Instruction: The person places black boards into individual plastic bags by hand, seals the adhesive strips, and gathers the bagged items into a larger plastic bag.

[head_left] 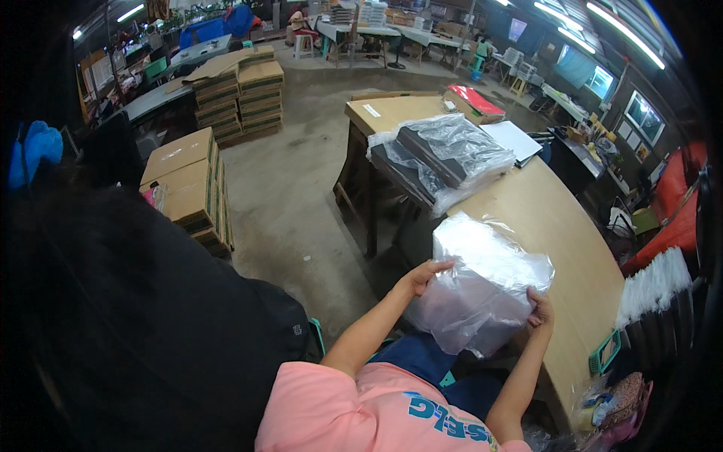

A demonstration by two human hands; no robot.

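Note:
A clear plastic bag point(482, 279), wrinkled and shining under the lamps, is stretched between my hands at the table's near edge. My left hand point(427, 276) grips its left side, thumb on top. On the opposite side my right hand point(539, 310) is closed around the bag's edge. Whether anything lies inside the bag, I cannot tell. Just beyond it, dark flat boxes point(444, 151) wrapped in clear plastic are stacked on the wooden table point(565, 248).
A person in black point(151, 324) is close at my left. Cardboard boxes point(181, 177) stand on the floor beyond. Farther along the table are white sheets point(512, 141) and a red folder point(476, 99). A green basket point(605, 351) and plastic-wrapped dark items point(659, 301) are at right.

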